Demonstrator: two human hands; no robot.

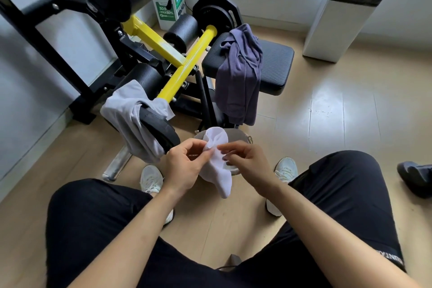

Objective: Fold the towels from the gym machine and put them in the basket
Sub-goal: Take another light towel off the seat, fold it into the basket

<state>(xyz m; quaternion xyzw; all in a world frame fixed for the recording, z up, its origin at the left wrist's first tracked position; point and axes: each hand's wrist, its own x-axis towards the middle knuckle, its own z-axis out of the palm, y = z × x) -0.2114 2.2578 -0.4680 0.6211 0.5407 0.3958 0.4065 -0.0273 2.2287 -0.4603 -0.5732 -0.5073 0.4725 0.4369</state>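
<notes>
A small white towel (216,166) hangs bunched between my hands, just above a grey round basket (236,135) on the floor. My left hand (187,163) pinches its left side and my right hand (245,161) pinches its right side. A light grey towel (126,112) is draped over a black weight plate on the yellow bar of the gym machine (184,63). Over the machine's black seat pad (275,63) hangs a dark purple-grey towel (238,77).
My knees in black trousers and white shoes (286,168) frame the basket. A dark object (416,177) lies on the wooden floor at the right. A white unit (339,18) stands at the back right, with a black weight plate (217,11) against the wall.
</notes>
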